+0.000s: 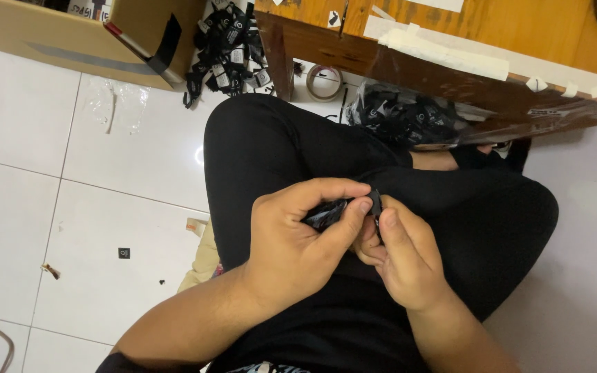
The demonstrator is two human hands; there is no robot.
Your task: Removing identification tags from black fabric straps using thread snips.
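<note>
Down in the lap, both hands meet over a small black piece that looks glossy and crumpled, like thin plastic or coated fabric. The left hand is curled closed around it, thumb laid along the top, with the shiny black bit showing between thumb and forefinger. The right hand pinches the piece's far end, thumb pressed against fingertips on a thin dark edge. The two hands touch each other above the black-clothed legs, whose fabric is matte and smooth.

The floor is of large glossy white tiles with thin grey joints. On it lies a heap of small black tags with white marks, loose and tangled, just beside a tan cardboard box that has a strip of dark tape at its corner; what the box holds cannot be made out. A roll of tape, ring-shaped and pale, lies on the tiles near a leg of the wooden table. The table is brown, grained and varnished, with strips of white tape stuck along its edge. Under it sits a clear, crinkled plastic bag filled with more of the black tags.
</note>
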